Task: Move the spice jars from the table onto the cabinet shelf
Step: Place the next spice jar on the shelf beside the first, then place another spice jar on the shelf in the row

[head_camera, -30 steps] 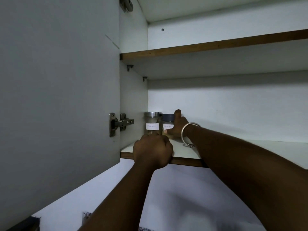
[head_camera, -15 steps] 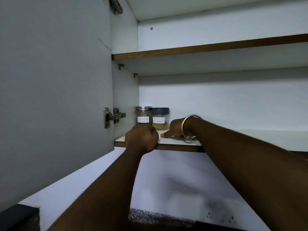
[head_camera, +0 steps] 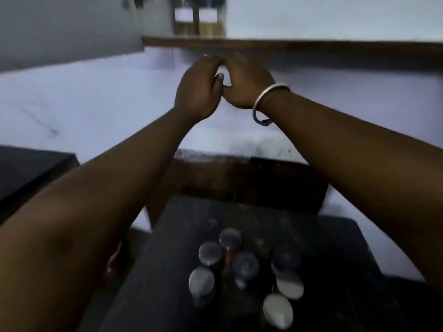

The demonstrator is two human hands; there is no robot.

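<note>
Two labelled spice jars (head_camera: 199, 20) stand blurred on the cabinet shelf (head_camera: 311, 45) at the top of the head view. My left hand (head_camera: 197, 88) and my right hand (head_camera: 247, 82), which wears a metal bangle, hang side by side just below the shelf's wooden edge; both are empty with loosely curled fingers. Far below, several spice jars (head_camera: 242, 264) with grey and dark lids stand grouped on a small dark table (head_camera: 179, 248), seen from above between my forearms.
The open cabinet door (head_camera: 67, 27) hangs at the upper left. A white wall (head_camera: 96, 104) runs behind the hands. A dark block (head_camera: 26, 173) sits at the left and a brown wooden piece (head_camera: 227, 178) behind the table.
My hands have left the shelf and dropped below its edge, close together. The view has swung sharply down, so the table with its jars has come into sight.
</note>
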